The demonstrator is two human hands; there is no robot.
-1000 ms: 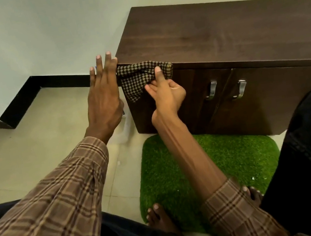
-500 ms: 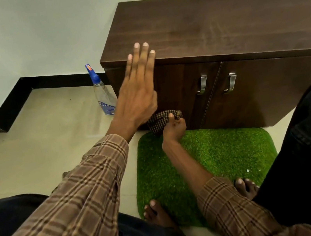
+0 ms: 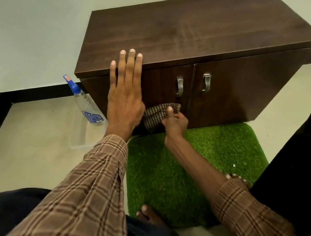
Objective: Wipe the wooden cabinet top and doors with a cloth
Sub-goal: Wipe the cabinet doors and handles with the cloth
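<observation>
A low dark wooden cabinet (image 3: 193, 29) stands against the wall with two doors and two metal handles (image 3: 180, 86). My right hand (image 3: 174, 121) grips a brown checked cloth (image 3: 156, 115) and presses it on the lower part of the left door (image 3: 163, 83), just under its handle. My left hand (image 3: 126, 94) is flat with fingers straight and together, fingertips at the front edge of the cabinet top; it holds nothing and partly covers the left door.
A clear spray bottle (image 3: 86, 106) with a blue nozzle stands on the tiled floor left of the cabinet. A green grass-like mat (image 3: 196, 170) lies before the cabinet under my bare feet. A black skirting runs along the wall.
My right hand carried the cloth from the top left corner down to the door's bottom, then slightly up and right. My left hand shifted right onto the cabinet's front edge.
</observation>
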